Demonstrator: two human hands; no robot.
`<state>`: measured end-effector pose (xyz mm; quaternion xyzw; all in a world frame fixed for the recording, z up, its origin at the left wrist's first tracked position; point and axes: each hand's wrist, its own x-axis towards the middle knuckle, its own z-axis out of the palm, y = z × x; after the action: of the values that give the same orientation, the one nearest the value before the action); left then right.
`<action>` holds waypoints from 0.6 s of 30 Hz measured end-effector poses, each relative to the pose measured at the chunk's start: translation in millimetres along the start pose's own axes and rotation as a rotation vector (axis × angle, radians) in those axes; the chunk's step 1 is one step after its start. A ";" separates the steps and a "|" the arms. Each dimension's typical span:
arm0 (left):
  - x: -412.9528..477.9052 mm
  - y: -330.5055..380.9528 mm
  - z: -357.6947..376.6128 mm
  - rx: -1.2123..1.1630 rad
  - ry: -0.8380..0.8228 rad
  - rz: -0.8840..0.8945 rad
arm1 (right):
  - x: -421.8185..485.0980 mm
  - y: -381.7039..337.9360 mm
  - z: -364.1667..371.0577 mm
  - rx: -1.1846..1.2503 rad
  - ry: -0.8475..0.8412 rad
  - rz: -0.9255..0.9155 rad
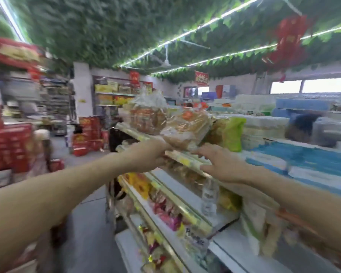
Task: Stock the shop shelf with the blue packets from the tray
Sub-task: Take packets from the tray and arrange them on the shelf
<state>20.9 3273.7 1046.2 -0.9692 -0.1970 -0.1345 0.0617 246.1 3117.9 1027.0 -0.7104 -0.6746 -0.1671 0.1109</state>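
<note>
Both hands reach the top shelf (177, 156) edge — left hand (150, 154) curled under a clear bread bag (187, 131), right hand (220, 164) spread flat just beside it.

Top shelf (185, 159) carries clear snack bags (187, 131) and, seemingly, a green bag (232, 134).

No legible text; everything blurred.

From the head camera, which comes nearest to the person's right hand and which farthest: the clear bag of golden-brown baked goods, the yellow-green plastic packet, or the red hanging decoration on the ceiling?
1. Clear bag of golden-brown baked goods: top shelf, just above and left of the right hand.
2. Yellow-green plastic packet: top shelf, up and slightly right, close behind the bag.
3. Red hanging decoration: high overhead, far right.
</note>
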 end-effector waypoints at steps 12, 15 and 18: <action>-520.1 -198.4 137.4 -0.081 -0.204 -0.937 | 72.7 -468.9 252.1 0.425 -0.488 -0.657; -624.7 -190.7 177.2 -0.220 -0.297 -1.092 | 37.9 -563.4 307.1 0.429 -0.655 -0.732; -684.9 -177.0 207.1 -0.334 -0.375 -1.138 | 7.4 -617.3 349.3 0.389 -0.701 -0.782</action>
<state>-607.6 3221.2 664.9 -0.7160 -0.6665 -0.0027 -0.2076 -337.5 3298.8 666.7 -0.3868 -0.9028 0.1777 -0.0612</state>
